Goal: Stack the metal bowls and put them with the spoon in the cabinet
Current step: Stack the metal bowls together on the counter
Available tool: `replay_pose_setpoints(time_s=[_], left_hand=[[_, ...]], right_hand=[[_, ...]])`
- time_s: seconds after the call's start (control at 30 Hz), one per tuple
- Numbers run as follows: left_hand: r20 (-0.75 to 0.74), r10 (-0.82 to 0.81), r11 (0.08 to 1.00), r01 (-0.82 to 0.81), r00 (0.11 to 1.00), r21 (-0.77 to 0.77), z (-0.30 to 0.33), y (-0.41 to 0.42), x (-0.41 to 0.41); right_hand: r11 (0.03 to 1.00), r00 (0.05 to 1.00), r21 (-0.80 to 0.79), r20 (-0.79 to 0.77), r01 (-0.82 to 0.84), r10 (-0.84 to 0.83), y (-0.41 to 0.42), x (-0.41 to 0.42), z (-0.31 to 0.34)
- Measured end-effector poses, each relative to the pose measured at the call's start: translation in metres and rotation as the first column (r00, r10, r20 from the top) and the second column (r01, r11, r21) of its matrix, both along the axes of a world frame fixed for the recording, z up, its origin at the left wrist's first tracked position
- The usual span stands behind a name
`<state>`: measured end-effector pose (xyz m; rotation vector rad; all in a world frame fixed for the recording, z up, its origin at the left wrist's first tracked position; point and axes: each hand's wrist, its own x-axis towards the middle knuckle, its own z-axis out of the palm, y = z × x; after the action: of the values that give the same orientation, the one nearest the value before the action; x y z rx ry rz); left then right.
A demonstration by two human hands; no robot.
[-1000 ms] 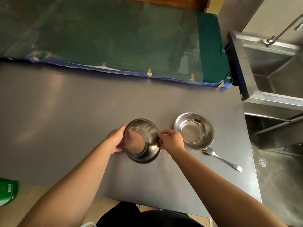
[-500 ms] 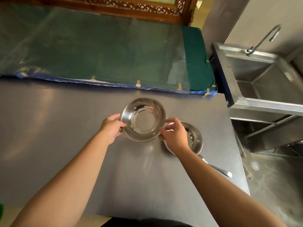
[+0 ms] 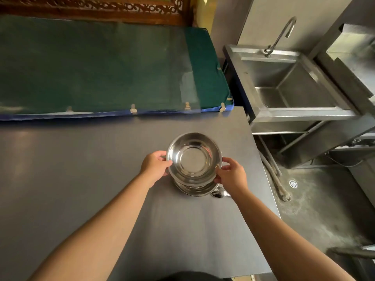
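I hold a shiny metal bowl (image 3: 194,159) upright by its rim, my left hand (image 3: 155,166) on its left side and my right hand (image 3: 230,174) on its right. It hovers right over a second metal bowl (image 3: 195,190), of which only the near rim shows below it. Whether the two touch I cannot tell. A metal spoon (image 3: 220,194) lies on the grey steel table (image 3: 81,179) just right of the lower bowl, its handle hidden under my right wrist. No cabinet is in view.
A green padded bench (image 3: 101,67) with a blue edge runs along the table's far side. To the right stands a steel sink (image 3: 288,86) with a curved tap (image 3: 282,33). The table's right edge drops to a wet concrete floor with a drain (image 3: 293,183) and hoses.
Both hands carried the bowl to the right, from beside the second bowl to directly above it. The view has also tilted up and right, showing more of the sink.
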<state>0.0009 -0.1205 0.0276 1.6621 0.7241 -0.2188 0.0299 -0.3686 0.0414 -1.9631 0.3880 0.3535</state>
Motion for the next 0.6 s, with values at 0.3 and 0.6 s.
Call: replay_pose_setpoints(time_s=[0.3,0.6], left_hand=[[-0.117,-0.215,0.886,0.244,0.970,0.394,-0.030,-0.032,-0.002],[-0.146,-0.149,0.919,0.191,0.978,0.344,-0.047,-0.039,-0.007]], right_hand=[[0.992,0.997,-0.119,-0.077,-0.040,0.030,-0.031,-0.004,-0.036],[0.981,0.990,-0.153,-0.096,-0.117,0.103,-0.030,-0.004,-0.059]])
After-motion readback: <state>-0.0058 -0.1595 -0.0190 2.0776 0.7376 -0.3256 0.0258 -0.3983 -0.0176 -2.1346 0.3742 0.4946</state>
